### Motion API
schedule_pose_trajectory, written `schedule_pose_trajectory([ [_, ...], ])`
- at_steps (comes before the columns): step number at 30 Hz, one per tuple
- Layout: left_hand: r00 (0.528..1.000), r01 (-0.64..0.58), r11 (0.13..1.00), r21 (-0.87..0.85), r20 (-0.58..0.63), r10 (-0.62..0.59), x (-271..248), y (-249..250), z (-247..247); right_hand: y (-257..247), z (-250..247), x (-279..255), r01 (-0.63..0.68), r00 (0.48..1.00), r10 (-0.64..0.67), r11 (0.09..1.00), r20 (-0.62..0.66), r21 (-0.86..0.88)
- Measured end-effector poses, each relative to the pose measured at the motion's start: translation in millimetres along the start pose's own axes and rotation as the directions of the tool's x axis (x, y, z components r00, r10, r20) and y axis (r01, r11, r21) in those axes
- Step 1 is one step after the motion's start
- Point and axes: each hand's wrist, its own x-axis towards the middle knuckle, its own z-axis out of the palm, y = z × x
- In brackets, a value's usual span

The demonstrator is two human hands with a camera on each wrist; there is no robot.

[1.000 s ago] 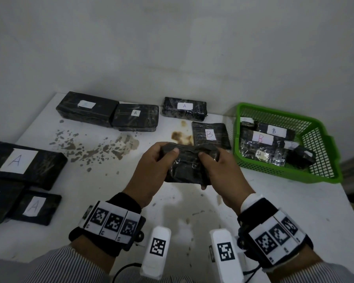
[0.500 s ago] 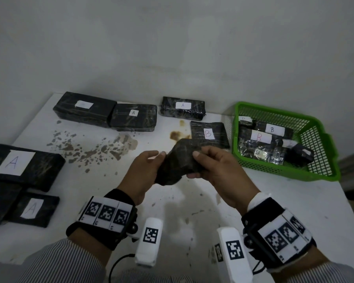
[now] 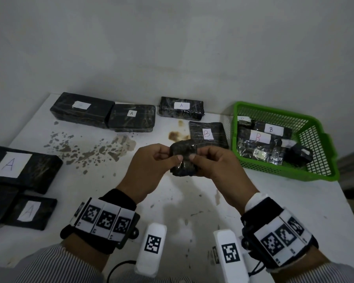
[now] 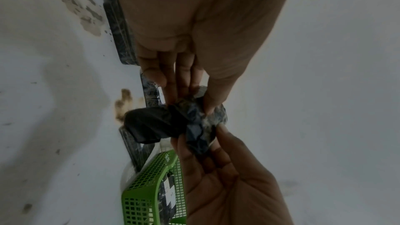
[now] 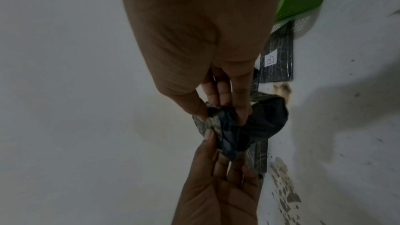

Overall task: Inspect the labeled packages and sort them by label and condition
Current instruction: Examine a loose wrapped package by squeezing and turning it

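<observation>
I hold a small black plastic-wrapped package (image 3: 183, 158) above the middle of the white table (image 3: 172, 211). My left hand (image 3: 173, 155) pinches its left side between thumb and fingers. My right hand (image 3: 196, 155) pinches its right side the same way. No label shows on the side facing me. In the left wrist view the package (image 4: 173, 124) looks crumpled, with creased wrap between the fingertips (image 4: 211, 109). The right wrist view shows the same crumpled package (image 5: 249, 126). A flat package marked B (image 3: 207, 133) lies on the table just behind my hands.
A green basket (image 3: 319, 170) at the right holds several B packages (image 3: 271, 129). Packages marked A stand along the back (image 3: 181, 108) (image 3: 131, 117) and at the left edge (image 3: 18, 166) (image 3: 30, 211). Brown stains (image 3: 90, 148) mark the tabletop.
The package lay flat and wide across both hands; it has been turned and bunched, and now shows a narrow side. My hands have come closer together, thumbs nearly touching.
</observation>
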Motion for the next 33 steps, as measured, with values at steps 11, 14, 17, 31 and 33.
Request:
schedule_pose_trajectory([
  [11,0.999,-0.044,0.996,-0.081,0.02,0.045,-2.5,-3.7,4.3,-3.6,-0.1,0.5,-0.028,0.999,0.028,1.0,-0.034,-0.013],
  [14,0.987,-0.149,0.988,-0.044,0.055,0.152,-3.2,-7.2,2.8,-7.9,-3.8,1.3,-0.172,0.985,0.173,0.979,-0.001,0.106],
  [17,0.953,-0.263,0.959,0.102,0.185,0.242,-4.6,-15.0,3.9,-7.9,-4.3,4.9,-0.222,0.975,0.224,0.967,-0.002,0.124],
  [31,0.97,0.089,0.983,-0.161,0.238,-0.049,-0.3,-3.1,1.3,14.4,3.4,-4.3,-0.011,0.998,0.022,0.979,0.053,-0.205],
  [33,0.979,0.037,0.985,-0.166,0.203,-0.002,2.6,-6.3,-0.6,8.7,1.1,-6.1,-0.05,0.994,0.07,0.975,0.086,-0.217],
])
